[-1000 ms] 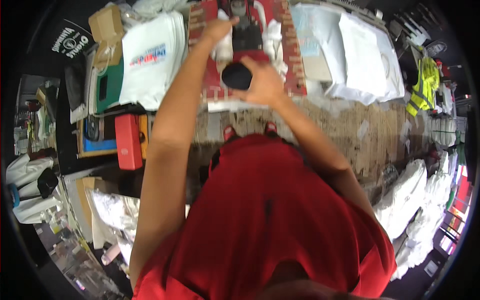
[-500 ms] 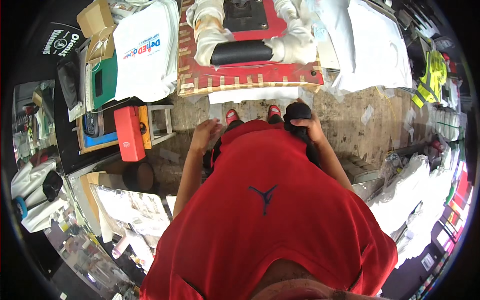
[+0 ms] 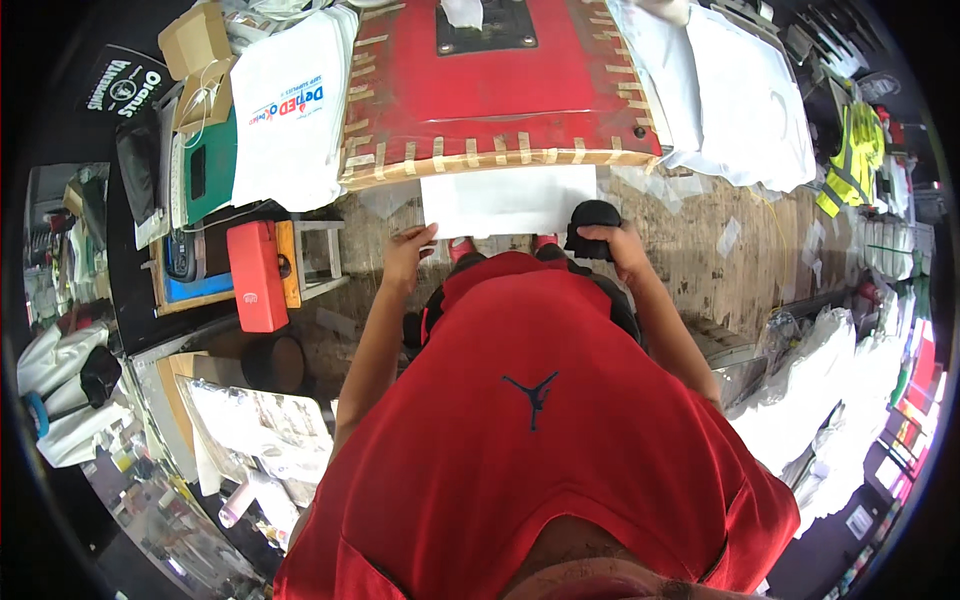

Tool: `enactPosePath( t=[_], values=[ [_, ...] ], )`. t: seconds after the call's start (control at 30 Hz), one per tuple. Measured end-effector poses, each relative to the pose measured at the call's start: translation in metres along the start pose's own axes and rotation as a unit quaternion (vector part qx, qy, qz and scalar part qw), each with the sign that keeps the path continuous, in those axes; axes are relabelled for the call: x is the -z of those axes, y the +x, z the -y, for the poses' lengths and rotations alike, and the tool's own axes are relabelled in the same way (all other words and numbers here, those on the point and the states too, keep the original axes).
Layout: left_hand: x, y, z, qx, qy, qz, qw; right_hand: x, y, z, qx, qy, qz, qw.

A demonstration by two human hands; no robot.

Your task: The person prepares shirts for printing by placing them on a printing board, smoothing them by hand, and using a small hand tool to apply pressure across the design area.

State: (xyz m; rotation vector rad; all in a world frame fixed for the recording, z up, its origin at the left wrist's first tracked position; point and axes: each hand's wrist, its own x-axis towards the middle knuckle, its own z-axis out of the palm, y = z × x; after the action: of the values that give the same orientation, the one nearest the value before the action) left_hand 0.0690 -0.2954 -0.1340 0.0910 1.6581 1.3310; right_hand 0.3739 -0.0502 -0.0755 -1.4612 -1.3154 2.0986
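Note:
A blank white sheet (image 3: 508,200) sticks out from beneath the near edge of a red press bed (image 3: 500,100), whose border carries strips of tan tape. At the sheet's near left corner, the thumb and fingertips of my left hand (image 3: 408,252) are pinched on its edge. My right hand (image 3: 622,248) grips a black rounded object (image 3: 596,214) beside the sheet's near right corner; its exact kind does not show. A dark metal plate (image 3: 488,35) lies on the red bed, with a small white scrap (image 3: 462,12) on top.
Left of the bed lie white printed bags (image 3: 285,110), an open cardboard box (image 3: 195,45) and a red case (image 3: 258,275). White garments (image 3: 750,105) are stacked to its right, with a yellow safety vest (image 3: 855,155) beyond. Paper scraps litter the wooden floor (image 3: 700,235).
The white-wrapped frame with a black grip has gone from over the red bed. The white sheet now extends farther toward me. My left hand has come up to its corner.

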Motion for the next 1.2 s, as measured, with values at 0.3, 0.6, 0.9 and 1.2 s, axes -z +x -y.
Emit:
enactPosePath(
  t=[0.3,0.6,0.9,1.2],
  values=[
    [0.015,-0.001,0.017,0.033,0.074,0.002,0.997,-0.013,-0.016,0.024,0.251,-0.335,-0.125,0.9],
    [0.025,0.019,0.003,0.043,0.274,0.114,0.954,-0.067,0.135,0.038,0.494,-0.587,-0.208,0.607],
    [-0.03,-0.01,-0.095,-0.135,0.349,0.167,0.912,-0.073,0.128,0.041,0.42,-0.667,-0.1,0.607],
    [-0.096,0.007,-0.093,-0.311,0.509,0.133,0.791,-0.059,0.152,0.057,0.501,-0.704,-0.099,0.494]
  ],
)
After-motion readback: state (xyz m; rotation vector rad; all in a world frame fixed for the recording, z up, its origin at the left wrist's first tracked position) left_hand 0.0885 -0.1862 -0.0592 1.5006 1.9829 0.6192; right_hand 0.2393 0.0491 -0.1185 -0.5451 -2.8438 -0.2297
